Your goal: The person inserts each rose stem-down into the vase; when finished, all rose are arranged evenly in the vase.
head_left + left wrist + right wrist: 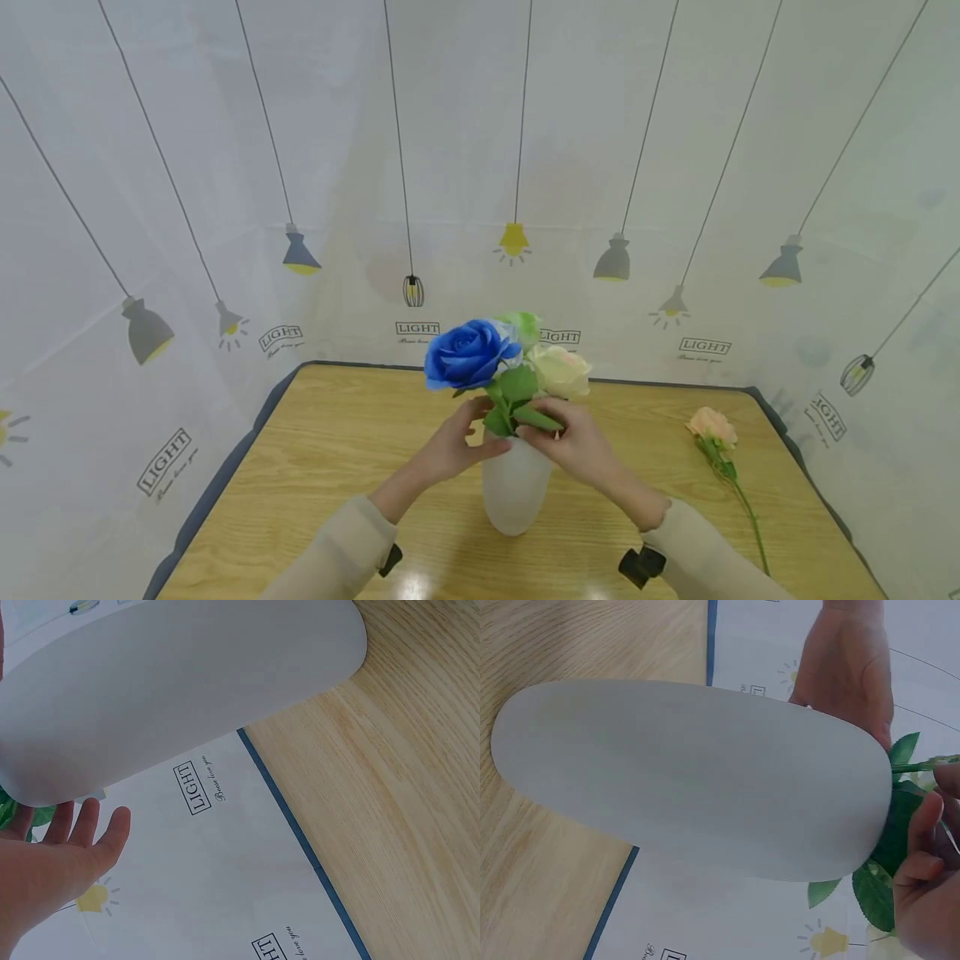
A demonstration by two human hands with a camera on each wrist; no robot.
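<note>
A frosted white vase (516,487) stands upright on the table, holding a blue rose (468,354), a cream-white rose (561,371) and a pale green flower (525,327) with green leaves. My left hand (453,442) holds the vase at its mouth, thumb in front; its fingers reach along the far side in the left wrist view. Just above the rim, my right hand (573,442) has curled fingers among the leaves. In the right wrist view that hand pinches a green stem (922,766) by the mouth. The vase (690,776) hides part of the left hand there.
A peach flower with a long stem (714,429) lies on the right side of the wooden table (330,483). White cloth printed with hanging lamps (465,125) stands behind and at both sides. Dark blue edging (225,475) runs around the tabletop.
</note>
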